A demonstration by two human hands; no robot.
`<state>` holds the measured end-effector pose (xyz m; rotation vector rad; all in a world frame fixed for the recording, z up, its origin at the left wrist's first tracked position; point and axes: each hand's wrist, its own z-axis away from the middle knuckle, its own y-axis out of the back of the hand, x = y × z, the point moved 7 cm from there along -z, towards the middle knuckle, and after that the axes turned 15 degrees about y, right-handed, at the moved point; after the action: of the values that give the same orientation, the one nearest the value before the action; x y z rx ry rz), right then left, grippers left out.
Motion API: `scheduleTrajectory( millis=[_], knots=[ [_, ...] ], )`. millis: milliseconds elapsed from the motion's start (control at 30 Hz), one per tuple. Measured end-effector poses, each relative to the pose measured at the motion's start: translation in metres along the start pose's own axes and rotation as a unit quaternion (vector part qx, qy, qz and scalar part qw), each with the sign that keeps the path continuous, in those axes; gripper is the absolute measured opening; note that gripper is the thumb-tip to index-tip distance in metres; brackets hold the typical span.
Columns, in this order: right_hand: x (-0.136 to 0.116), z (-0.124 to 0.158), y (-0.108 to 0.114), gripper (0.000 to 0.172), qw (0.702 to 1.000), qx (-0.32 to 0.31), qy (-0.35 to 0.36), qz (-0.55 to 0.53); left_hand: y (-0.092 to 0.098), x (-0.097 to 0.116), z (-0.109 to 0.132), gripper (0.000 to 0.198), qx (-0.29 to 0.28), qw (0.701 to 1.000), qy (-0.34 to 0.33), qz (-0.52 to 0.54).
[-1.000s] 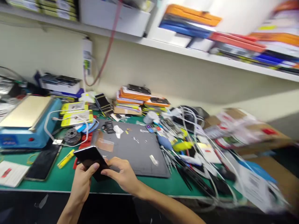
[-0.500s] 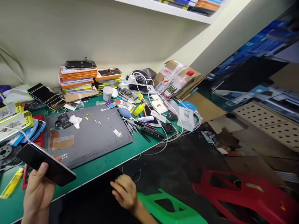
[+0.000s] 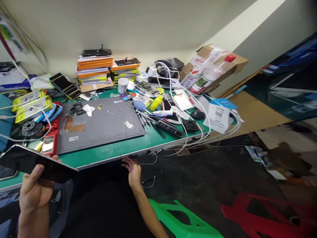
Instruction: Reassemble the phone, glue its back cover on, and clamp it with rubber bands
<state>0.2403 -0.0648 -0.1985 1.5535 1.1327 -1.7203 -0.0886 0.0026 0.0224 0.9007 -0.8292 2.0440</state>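
My left hand [image 3: 37, 188] is closed around a smartphone [image 3: 53, 170], thumb across its dark screen and fingertips showing at the far edge. The phone is tilted above the near left of the green workbench [image 3: 104, 147]. Just below the bench's front edge is my right hand [image 3: 132, 168], its fingers stretched out to the left with nothing seen in them. Whether those fingertips touch the bench's underside, I cannot tell. A grey repair mat [image 3: 106, 127] lies beyond both hands, bearing a black battery [image 3: 78, 108], a white tissue [image 3: 88, 110] and small scraps.
Screwdrivers [image 3: 146, 121], a blue air blower [image 3: 139, 105] and a yellow bottle [image 3: 156, 102] lie right of the mat. Stacked phone boxes [image 3: 94, 67] stand behind. White cables [image 3: 205, 122] hang over the edge. A green stool [image 3: 185, 221] and red stool [image 3: 262, 215] stand below.
The view has shifted, so the bench sits higher and more to the right. My right hand has moved up towards the bench's edge and its fingers have straightened. My left hand still holds the smartphone.
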Motion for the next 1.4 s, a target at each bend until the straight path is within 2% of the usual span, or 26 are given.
scheduleTrajectory(
  millis=[100, 167, 233, 300, 333, 367, 400, 467, 500, 600, 667, 767, 867, 933, 1000, 1067, 1133, 1200, 1233, 1267, 1300, 1367, 1400],
  knots=[
    [-0.018, -0.003, 0.019, 0.046, 0.999, -0.014, -0.011, 0.031, 0.011, -0.003, 0.007, 0.042, 0.006, 1.0, -0.016, 0.013],
    [-0.043, -0.004, 0.029, 0.059, 0.995, -0.059, -0.013, 0.076, 0.015, -0.005, 0.008, 0.042, 0.006, 1.0, -0.013, 0.013],
    [-0.083, -0.008, 0.037, 0.061, 0.982, -0.127, -0.007, 0.139, 0.014, -0.005, 0.007, 0.042, -0.001, 1.0, -0.006, 0.015],
    [-0.133, -0.023, 0.041, 0.047, 0.958, -0.199, 0.021, 0.208, 0.009, -0.005, 0.003, 0.046, -0.013, 1.0, 0.002, 0.017],
    [-0.16, -0.038, 0.041, 0.043, 0.945, -0.216, 0.046, 0.241, 0.003, -0.005, 0.0, 0.048, -0.023, 1.0, 0.011, 0.014],
    [-0.188, -0.058, 0.039, 0.045, 0.934, -0.216, 0.076, 0.276, -0.006, -0.006, -0.004, 0.05, -0.037, 0.999, 0.023, 0.008],
    [-0.215, -0.085, 0.036, 0.051, 0.921, -0.19, 0.113, 0.32, -0.016, -0.007, -0.009, 0.052, -0.054, 0.998, 0.033, 0.002],
    [-0.256, -0.146, 0.018, 0.042, 0.88, -0.14, 0.178, 0.417, -0.042, -0.009, -0.018, 0.052, -0.097, 0.994, 0.05, -0.006],
    [-0.267, -0.179, 0.003, 0.038, 0.856, -0.134, 0.194, 0.46, -0.057, -0.01, -0.023, 0.052, -0.122, 0.991, 0.056, -0.006],
    [-0.267, -0.265, -0.043, 0.03, 0.788, -0.142, 0.187, 0.569, -0.097, -0.016, -0.035, 0.049, -0.213, 0.973, 0.092, -0.01],
    [-0.25, -0.3, -0.064, 0.021, 0.748, -0.157, 0.16, 0.624, -0.115, -0.021, -0.04, 0.047, -0.266, 0.956, 0.126, -0.006],
    [-0.225, -0.319, -0.073, 0.031, 0.701, -0.172, 0.132, 0.679, -0.121, -0.028, -0.048, 0.045, -0.295, 0.942, 0.157, 0.014],
    [-0.212, -0.322, -0.07, 0.019, 0.681, -0.178, 0.135, 0.697, -0.118, -0.035, -0.056, 0.048, -0.3, 0.937, 0.173, 0.042],
    [-0.211, -0.324, -0.066, 0.016, 0.687, -0.186, 0.15, 0.686, -0.115, -0.039, -0.06, 0.049, -0.306, 0.933, 0.18, 0.059],
    [-0.217, -0.325, -0.063, 0.014, 0.707, -0.192, 0.171, 0.658, -0.114, -0.043, -0.063, 0.048, -0.318, 0.927, 0.185, 0.069],
    [-0.232, -0.322, -0.058, 0.013, 0.736, -0.184, 0.2, 0.62, -0.113, -0.046, -0.063, 0.049, -0.334, 0.921, 0.188, 0.07],
    [-0.254, -0.31, -0.052, 0.017, 0.766, -0.149, 0.244, 0.575, -0.113, -0.048, -0.062, 0.051, -0.35, 0.916, 0.187, 0.066],
    [-0.277, -0.286, -0.049, 0.032, 0.803, -0.096, 0.296, 0.507, -0.114, -0.05, -0.06, 0.052, -0.364, 0.912, 0.183, 0.057],
    [-0.285, -0.269, -0.049, 0.035, 0.834, -0.067, 0.32, 0.444, -0.115, -0.05, -0.059, 0.052, -0.369, 0.91, 0.181, 0.05],
    [-0.287, -0.251, -0.05, 0.027, 0.908, -0.056, 0.317, 0.268, -0.117, -0.049, -0.056, 0.052, -0.375, 0.909, 0.177, 0.041],
    [-0.282, -0.232, -0.056, 0.019, 0.948, -0.064, 0.286, 0.121, -0.118, -0.048, -0.053, 0.052, -0.379, 0.908, 0.173, 0.031],
    [-0.272, -0.188, -0.08, 0.005, 0.954, -0.114, 0.269, 0.063, -0.123, -0.045, -0.047, 0.051, -0.387, 0.908, 0.163, 0.004],
    [-0.267, -0.167, -0.094, 0.008, 0.953, -0.142, 0.261, 0.052, -0.125, -0.043, -0.043, 0.05, -0.389, 0.908, 0.157, -0.011]
  ],
)
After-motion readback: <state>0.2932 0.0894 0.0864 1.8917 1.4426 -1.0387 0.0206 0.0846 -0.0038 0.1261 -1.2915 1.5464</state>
